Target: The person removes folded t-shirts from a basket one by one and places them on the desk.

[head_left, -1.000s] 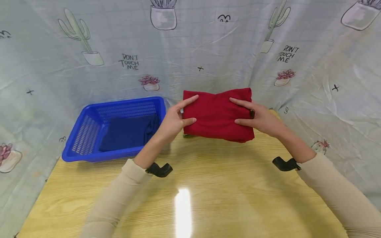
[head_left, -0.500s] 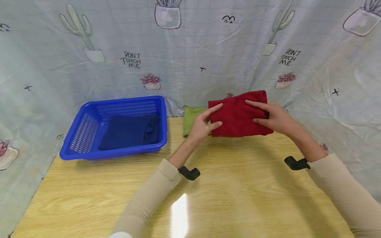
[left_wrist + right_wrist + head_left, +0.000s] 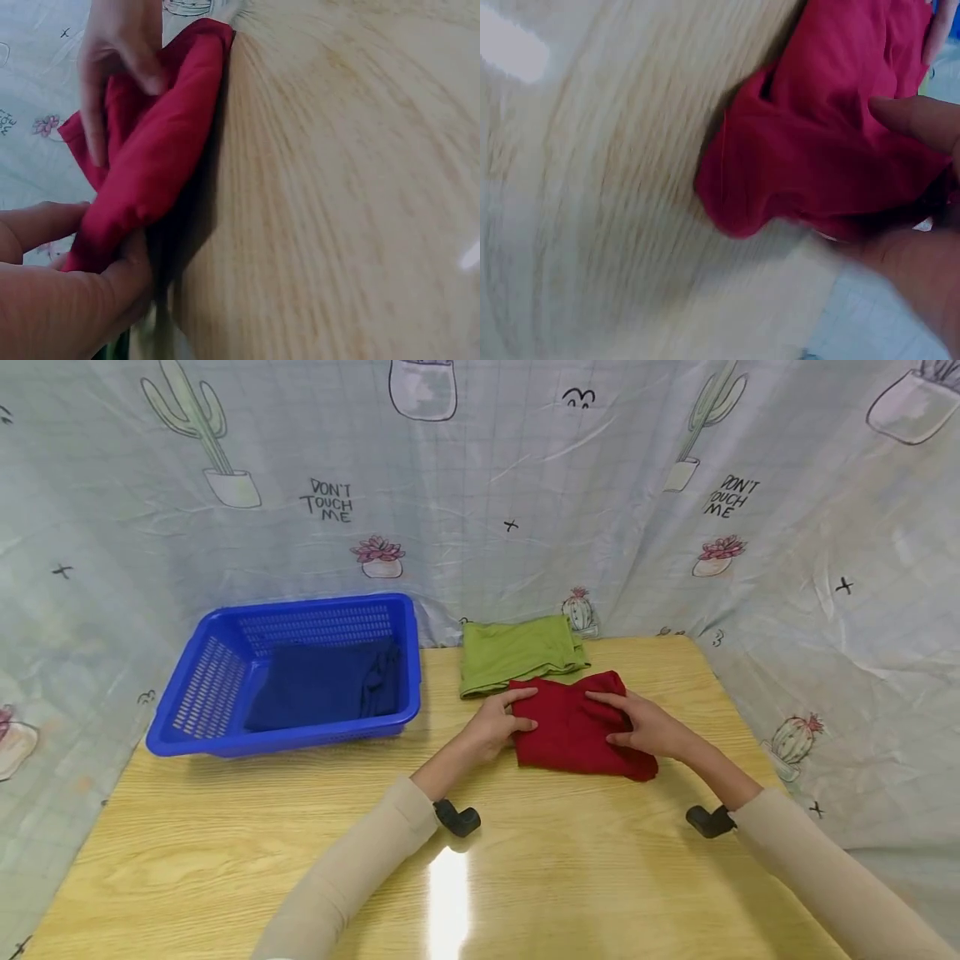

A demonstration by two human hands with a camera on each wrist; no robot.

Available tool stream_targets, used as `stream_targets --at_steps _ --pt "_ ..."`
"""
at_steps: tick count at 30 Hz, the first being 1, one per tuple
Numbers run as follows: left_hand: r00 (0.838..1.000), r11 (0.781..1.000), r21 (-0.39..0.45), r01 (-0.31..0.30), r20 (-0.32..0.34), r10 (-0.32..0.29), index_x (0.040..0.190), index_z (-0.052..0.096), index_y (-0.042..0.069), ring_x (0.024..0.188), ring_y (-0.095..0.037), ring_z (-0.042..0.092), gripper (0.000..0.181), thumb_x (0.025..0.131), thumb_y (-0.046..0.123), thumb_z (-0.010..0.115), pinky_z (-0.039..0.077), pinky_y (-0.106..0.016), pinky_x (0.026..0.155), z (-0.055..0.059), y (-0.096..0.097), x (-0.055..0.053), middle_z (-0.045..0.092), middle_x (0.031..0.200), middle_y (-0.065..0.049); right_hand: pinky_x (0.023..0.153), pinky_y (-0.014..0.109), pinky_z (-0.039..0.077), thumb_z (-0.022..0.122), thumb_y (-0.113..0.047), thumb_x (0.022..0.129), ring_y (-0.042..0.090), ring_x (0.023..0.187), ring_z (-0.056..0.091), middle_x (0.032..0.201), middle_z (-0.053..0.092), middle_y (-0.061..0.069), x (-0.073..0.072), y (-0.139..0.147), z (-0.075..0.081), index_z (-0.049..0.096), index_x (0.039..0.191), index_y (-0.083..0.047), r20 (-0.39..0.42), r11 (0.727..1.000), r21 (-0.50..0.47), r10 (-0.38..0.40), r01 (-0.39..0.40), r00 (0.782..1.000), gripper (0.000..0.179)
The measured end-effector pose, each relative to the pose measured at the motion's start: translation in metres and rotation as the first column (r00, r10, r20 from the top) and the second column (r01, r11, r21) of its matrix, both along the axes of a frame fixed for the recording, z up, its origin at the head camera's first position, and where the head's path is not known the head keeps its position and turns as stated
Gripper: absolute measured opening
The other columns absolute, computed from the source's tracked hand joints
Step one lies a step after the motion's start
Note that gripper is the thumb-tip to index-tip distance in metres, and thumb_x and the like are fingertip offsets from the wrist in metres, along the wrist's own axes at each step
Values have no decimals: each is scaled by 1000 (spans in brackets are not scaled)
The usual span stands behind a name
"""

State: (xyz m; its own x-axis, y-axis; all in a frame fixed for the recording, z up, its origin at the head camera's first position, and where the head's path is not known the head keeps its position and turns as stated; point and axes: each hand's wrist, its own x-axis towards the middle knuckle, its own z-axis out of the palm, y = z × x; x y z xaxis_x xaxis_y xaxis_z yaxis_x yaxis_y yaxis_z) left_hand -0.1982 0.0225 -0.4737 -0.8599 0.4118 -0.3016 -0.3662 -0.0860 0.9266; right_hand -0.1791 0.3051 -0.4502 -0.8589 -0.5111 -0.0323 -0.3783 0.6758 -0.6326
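A folded red cloth [image 3: 564,731] lies low over the table just in front of a folded green cloth [image 3: 517,652]. My left hand [image 3: 491,725] pinches its left edge, thumb on the near side. At the right end my right hand [image 3: 651,725] grips it with thumb and fingers. The left wrist view shows the red cloth [image 3: 161,154] as a thick fold with a dark shadow beneath it. In the right wrist view a rounded corner of the red cloth [image 3: 780,165] droops near the wood. Whether it fully touches the table I cannot tell.
To the left stands a blue plastic basket [image 3: 300,741] with a folded navy cloth [image 3: 318,685] inside. A wooden table [image 3: 585,877] spans the view. Behind and at both sides hangs a pale curtain [image 3: 480,477] printed with cacti.
Both hands have carried the red cloth rightward, then down and nearer to me, from above the green cloth to table level. The green cloth has come into view behind it.
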Motion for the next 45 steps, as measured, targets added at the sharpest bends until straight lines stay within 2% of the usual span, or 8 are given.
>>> stream_targets --at_steps 6,10,16,21,23,30,40,45 --pt "998 998 62 31 60 -34 148 54 15 123 -28 61 62 93 -11 66 59 -36 87 -1 -3 -1 50 146 -13 96 41 50 75 -7 93 41 134 43 154 39 22 -1 -3 -4 39 157 -13 219 990 -141 13 18 976 74" --pt "996 993 114 42 68 -50 144 59 17 123 -28 61 61 91 -11 67 59 -38 87 0 -9 -2 54 145 -13 93 34 53 75 -5 91 33 130 48 156 37 18 -3 -10 -7 33 160 -18 392 947 -317 78 55 917 81" --pt "1000 984 177 -7 11 5 141 63 18 117 -23 62 67 85 -18 67 59 -33 84 -1 -20 -1 57 140 -9 93 43 57 63 14 90 23 125 55 150 38 17 -1 -22 -9 22 163 -15 552 770 -609 239 191 799 89" --pt "997 951 303 -63 -13 70 142 62 13 116 -23 61 69 83 -23 62 58 -31 85 2 -34 2 57 137 -9 94 46 56 57 20 91 22 128 54 148 42 10 -2 -30 -5 23 163 -18 500 664 -721 302 197 812 89" --pt "996 938 339 -78 -15 88 142 61 12 116 -23 61 70 82 -25 60 59 -31 86 4 -40 3 57 136 -9 94 45 56 59 18 92 22 128 55 149 43 11 -4 -33 0 25 163 -19 461 683 -714 293 154 838 87" --pt "994 926 372 -65 -54 92 146 55 6 118 -24 62 71 85 -28 54 57 -33 92 9 -57 5 56 139 -13 94 29 54 74 -5 93 21 126 56 148 48 9 -13 -41 16 37 159 -27 208 896 -443 119 -15 971 79" --pt "996 996 47 -80 -26 81 145 56 4 100 -17 61 68 85 -27 54 54 -23 73 -3 -65 3 42 150 -15 72 29 51 79 -1 86 26 98 57 135 57 21 -24 -52 -4 46 154 -14 88 992 -121 -14 25 996 77" --pt "993 981 -188 -45 -112 24 144 58 6 102 -19 58 66 85 -24 60 49 -24 67 -8 -68 -2 37 155 -19 65 32 43 77 -2 88 22 80 47 125 58 26 -29 -59 -13 44 154 -5 67 1000 21 13 -14 998 73"
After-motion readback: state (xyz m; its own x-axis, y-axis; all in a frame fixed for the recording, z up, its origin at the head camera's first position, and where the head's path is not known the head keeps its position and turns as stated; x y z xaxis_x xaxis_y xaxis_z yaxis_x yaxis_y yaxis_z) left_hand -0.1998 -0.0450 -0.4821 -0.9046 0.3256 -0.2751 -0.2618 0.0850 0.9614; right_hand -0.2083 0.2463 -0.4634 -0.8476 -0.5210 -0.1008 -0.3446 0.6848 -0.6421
